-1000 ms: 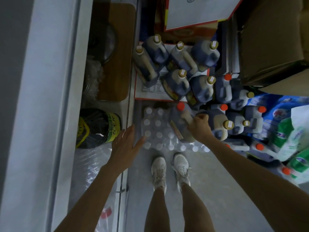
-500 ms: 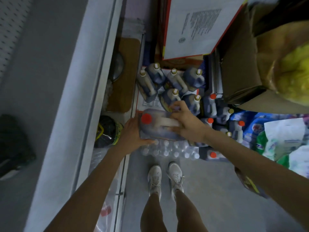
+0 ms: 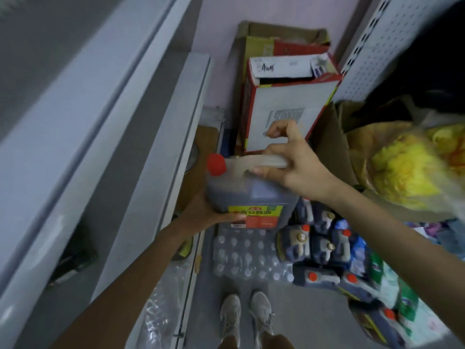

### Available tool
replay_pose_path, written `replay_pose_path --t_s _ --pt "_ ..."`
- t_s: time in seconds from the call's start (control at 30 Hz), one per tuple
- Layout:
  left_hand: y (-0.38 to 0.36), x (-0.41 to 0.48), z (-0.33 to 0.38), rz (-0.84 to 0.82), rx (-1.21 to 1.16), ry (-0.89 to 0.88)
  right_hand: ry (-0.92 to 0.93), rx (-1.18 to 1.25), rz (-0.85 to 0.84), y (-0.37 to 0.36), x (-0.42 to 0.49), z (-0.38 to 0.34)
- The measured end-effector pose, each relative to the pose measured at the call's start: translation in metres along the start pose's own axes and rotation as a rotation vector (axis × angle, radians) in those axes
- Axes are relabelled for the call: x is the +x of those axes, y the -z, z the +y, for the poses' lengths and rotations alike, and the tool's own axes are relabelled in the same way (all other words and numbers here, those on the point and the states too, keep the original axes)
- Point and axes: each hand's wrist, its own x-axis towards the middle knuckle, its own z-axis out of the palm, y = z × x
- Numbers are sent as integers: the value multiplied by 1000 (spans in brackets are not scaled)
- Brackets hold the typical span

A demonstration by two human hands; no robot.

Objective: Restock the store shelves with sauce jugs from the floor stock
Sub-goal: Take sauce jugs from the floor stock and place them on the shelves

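A: Jug point(image 3: 251, 195) position?
B: Held aloft just beside the shelf edge point(image 3: 176, 147); handle point(image 3: 266, 161) gripped by the right hand point(image 3: 294, 167), base carried on the left hand point(image 3: 208, 212), fingers point(image 3: 231, 217) laid straight — floor jugs point(image 3: 317, 248) well below.

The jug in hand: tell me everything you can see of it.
A translucent plastic jug of dark sauce, with a red cap, a pale top handle and a yellow, green and red label. It is held in the air, cap pointing left. The right hand grips the handle; the left hand supports its lower side.
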Motion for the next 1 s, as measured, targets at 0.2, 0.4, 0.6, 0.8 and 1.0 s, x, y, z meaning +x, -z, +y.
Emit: replay_pose_path --t_s 0.2,0.4,0.6,0.8,1.0 --pt "6 -9 50 150 -188 -182 2 -21 154 50 15 -41" --pt "10 -17 118 264 -338 -295 39 12 272 99 31 -87" --pt "17 -30 179 319 -487 -419 129 4 389 140 47 -142" --pt "26 -40 222 367 -648 -436 183 213 498 166 59 -194" --pt "45 -56 251 355 -758 -430 32 637 412 156 42 -193"
